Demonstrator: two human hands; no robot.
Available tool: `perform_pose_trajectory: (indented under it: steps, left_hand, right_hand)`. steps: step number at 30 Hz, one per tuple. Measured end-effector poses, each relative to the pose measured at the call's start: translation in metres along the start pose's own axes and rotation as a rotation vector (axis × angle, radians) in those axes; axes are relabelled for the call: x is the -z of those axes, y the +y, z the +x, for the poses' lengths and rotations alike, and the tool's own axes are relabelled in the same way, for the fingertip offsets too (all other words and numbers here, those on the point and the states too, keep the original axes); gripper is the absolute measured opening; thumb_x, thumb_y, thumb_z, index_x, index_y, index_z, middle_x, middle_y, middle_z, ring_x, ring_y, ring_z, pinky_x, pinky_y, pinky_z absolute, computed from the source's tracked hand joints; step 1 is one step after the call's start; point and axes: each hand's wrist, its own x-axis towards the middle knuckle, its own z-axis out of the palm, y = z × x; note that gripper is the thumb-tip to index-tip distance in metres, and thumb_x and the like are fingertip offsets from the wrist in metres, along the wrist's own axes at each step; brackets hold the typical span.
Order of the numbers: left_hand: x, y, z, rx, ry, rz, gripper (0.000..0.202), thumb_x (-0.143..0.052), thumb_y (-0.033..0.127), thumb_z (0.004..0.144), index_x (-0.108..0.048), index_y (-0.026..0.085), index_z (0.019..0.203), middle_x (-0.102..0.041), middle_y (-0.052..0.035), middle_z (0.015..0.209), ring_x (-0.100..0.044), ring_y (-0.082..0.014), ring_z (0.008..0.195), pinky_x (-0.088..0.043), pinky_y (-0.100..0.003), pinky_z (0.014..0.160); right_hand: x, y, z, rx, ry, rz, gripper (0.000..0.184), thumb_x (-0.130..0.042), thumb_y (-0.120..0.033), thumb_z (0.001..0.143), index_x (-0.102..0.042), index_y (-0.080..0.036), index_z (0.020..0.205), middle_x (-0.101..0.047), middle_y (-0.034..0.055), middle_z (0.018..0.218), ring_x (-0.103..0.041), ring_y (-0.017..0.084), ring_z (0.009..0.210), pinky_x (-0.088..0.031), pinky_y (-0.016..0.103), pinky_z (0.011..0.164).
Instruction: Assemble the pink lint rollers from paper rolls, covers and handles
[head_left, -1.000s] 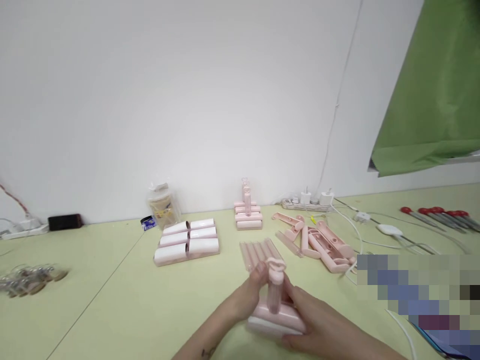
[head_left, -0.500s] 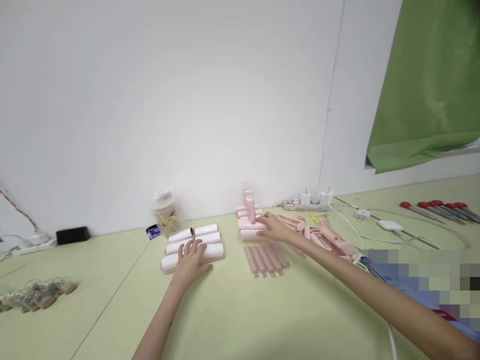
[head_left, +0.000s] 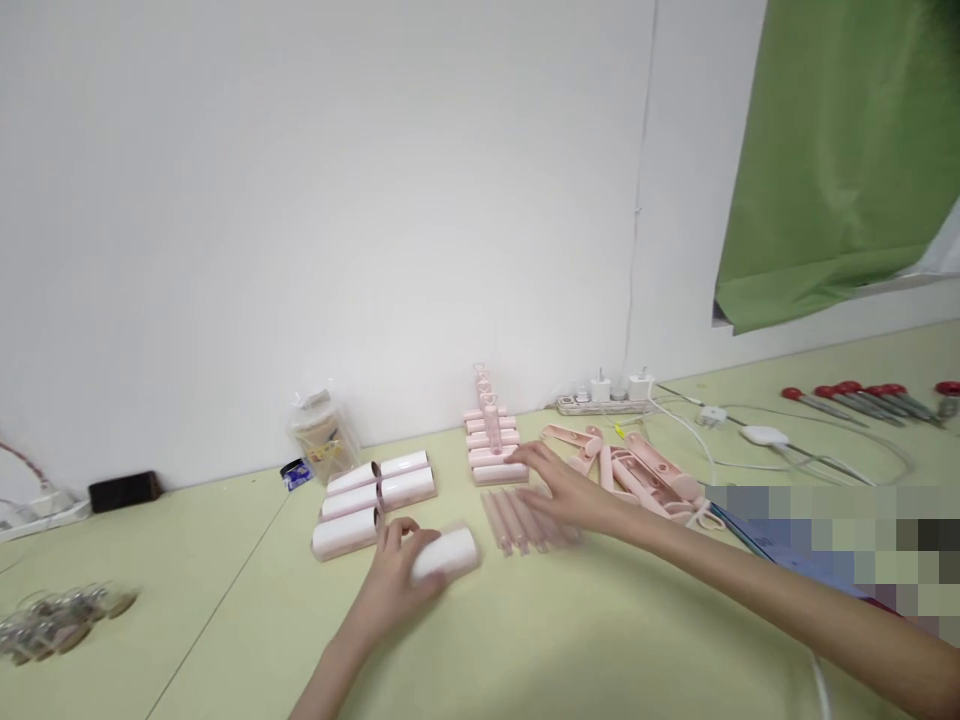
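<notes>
My left hand (head_left: 405, 575) is closed around a white lint-roller roll (head_left: 454, 553), apart from the others. The other white rolls (head_left: 346, 532) lie in two columns just behind it, some with dark open ends showing. My right hand (head_left: 562, 490) is open, fingers apart, over a row of translucent pink handles (head_left: 504, 522) and partly hiding them. Its fingertips reach the near end of a line of pink cylinders (head_left: 499, 472), where contact is unclear. On that line stands or lies a pink translucent piece (head_left: 492, 428) with a loop end.
Pink shell-like parts (head_left: 637, 470) lie piled to the right, beside a power strip (head_left: 600, 403) with chargers and cables. Red-headed tools (head_left: 862, 395) are at far right. A bagged package (head_left: 324, 435), black phone-like box (head_left: 124, 490) and blurred shiny items (head_left: 60, 620) sit leftward.
My left hand has taken a white roll from the near right of the group and drawn it rightward and nearer. My right hand has shifted slightly down, off the pink cylinders toward the translucent handles.
</notes>
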Motion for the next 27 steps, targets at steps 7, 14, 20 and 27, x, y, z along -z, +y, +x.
perform_pose_trajectory:
  steps: [7,14,20,27]
  left_hand:
    - [-0.02,0.032,-0.033,0.301,0.015,-0.74,0.07,-0.066,0.027,0.063,-0.028,0.022,0.122,-0.052,-0.0057,0.105,-0.054,-0.0213,0.098,-0.042,-0.033,0.088]
    - [-0.016,0.094,-0.019,0.184,-0.04,-0.862,0.077,-0.071,0.026,0.058,-0.031,0.025,0.124,-0.055,-0.0027,0.102,-0.053,-0.0205,0.099,-0.041,-0.029,0.086]
    - [-0.026,0.085,-0.021,0.236,0.024,-0.76,0.064,-0.069,0.025,0.061,-0.04,0.025,0.118,-0.053,-0.0034,0.11,-0.047,-0.0225,0.109,-0.032,-0.035,0.096]
    - [-0.026,0.061,-0.023,0.269,0.101,-0.703,0.056,-0.065,0.03,0.063,-0.044,0.025,0.114,-0.049,-0.0055,0.115,-0.045,-0.0249,0.11,-0.032,-0.041,0.096]
  right_hand:
    - [-0.022,-0.033,-0.068,-0.054,-0.214,0.301,0.048,-0.051,-0.036,0.081,-0.035,-0.022,0.124,-0.039,0.0078,0.126,-0.04,0.018,0.115,-0.036,0.033,0.096]
    - [-0.011,-0.048,-0.068,0.186,-0.29,0.271,0.055,-0.053,-0.041,0.081,-0.032,-0.03,0.131,-0.033,0.008,0.131,-0.032,0.02,0.122,-0.032,0.035,0.097]
    - [0.002,-0.039,-0.07,0.215,-0.092,0.271,0.02,-0.056,-0.03,0.08,-0.045,-0.02,0.095,-0.054,0.0044,0.101,-0.051,0.015,0.097,-0.042,0.027,0.082]
    - [0.017,-0.007,-0.083,-0.13,0.085,0.185,0.035,-0.05,-0.023,0.078,-0.032,-0.025,0.108,-0.048,0.0045,0.105,-0.05,0.017,0.095,-0.042,0.032,0.083]
